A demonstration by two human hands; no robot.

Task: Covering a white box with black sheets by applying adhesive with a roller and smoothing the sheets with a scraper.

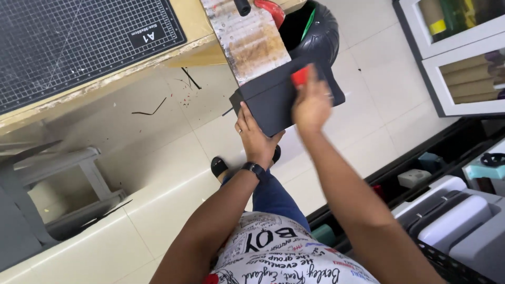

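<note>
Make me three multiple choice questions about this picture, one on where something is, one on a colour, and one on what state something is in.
1. Where does the cutting mat lie?
A. On the workbench at upper left
B. On the floor tiles
C. In the black bin

2. What colour is the small thing in the right hand?
A. Blue
B. Red
C. Yellow

3. How is the dark board held?
A. It lies flat on the floor
B. It leans on the cabinet alone
C. The left hand holds its lower edge up off the floor

Answers:
1 A, the gridded mat covers the bench top.
2 B, a red tip shows above the fingers.
3 C, the left hand grips the edge while the right hand presses on the board's face.
</note>
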